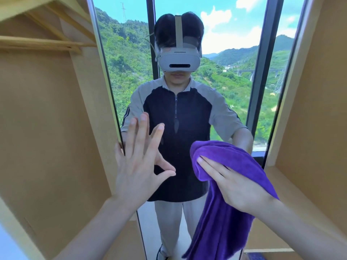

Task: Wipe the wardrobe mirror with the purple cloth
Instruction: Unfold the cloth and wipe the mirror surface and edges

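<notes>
Against the tall wardrobe mirror (pixel 187 44), framed by light wooden wardrobe panels (pixel 47 119) on both sides, two bare hands are raised. On the right, the right hand (pixel 236 182) lies flat on the purple cloth (pixel 225 212), fingers straight and close together, pressing the upper bunched part of the cloth toward the lower right area of the glass. Its grip is not closed around the fabric; the fingers are stretched over it rather than curled. From under the palm the rest of the cloth hangs down in a long loose fold toward the bottom of the view.

On the left, the left hand (pixel 139 158) is held up with the fingers spread wide and the thumb pointing toward the cloth. It holds nothing, and its grip is fully open. It sits at the mirror's left edge, near the dark frame; whether the palm actually touches the glass cannot be told.

Higher up the glass shows the reflection of a person wearing a white headset (pixel 178 60), a dark top with grey sleeves and light trousers. Behind the reflected figure are large window panes, green hills and a blue sky with clouds. At upper left, a wooden rail (pixel 41 43) crosses the wardrobe's inside.
</notes>
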A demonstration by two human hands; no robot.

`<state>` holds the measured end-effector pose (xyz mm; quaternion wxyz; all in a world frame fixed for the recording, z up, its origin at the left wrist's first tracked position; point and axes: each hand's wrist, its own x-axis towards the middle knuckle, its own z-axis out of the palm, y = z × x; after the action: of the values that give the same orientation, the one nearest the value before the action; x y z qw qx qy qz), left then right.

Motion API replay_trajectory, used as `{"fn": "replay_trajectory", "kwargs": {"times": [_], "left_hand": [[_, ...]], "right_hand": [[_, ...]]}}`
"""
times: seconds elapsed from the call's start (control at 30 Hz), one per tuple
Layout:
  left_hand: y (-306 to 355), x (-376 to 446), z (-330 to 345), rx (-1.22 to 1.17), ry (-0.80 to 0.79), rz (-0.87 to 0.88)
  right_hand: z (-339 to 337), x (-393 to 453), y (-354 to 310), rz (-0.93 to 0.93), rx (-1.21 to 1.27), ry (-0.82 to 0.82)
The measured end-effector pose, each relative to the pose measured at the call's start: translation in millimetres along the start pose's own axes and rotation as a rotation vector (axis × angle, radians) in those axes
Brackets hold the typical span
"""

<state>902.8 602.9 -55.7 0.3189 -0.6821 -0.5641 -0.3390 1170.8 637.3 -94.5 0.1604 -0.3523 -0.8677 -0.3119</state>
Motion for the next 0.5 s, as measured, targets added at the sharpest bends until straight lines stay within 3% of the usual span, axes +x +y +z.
{"fn": "replay_trajectory", "kwargs": {"times": [0.1,0.3,0.5], "left_hand": [[2.6,-1.0,-0.4,-0.01,-0.011,-0.003],[2.4,-2.1,-2.0,-0.022,-0.028,-0.012],[-2.5,0.7,0.9,-0.026,-0.05,0.012]], "right_hand": [[-13.6,8.3,8.1,0.099,0.119,-0.002],[-52.6,77.1,4.7,0.25,0.23,0.292],[-33.8,76.8,-30.7,0.045,0.197,0.191]]}}
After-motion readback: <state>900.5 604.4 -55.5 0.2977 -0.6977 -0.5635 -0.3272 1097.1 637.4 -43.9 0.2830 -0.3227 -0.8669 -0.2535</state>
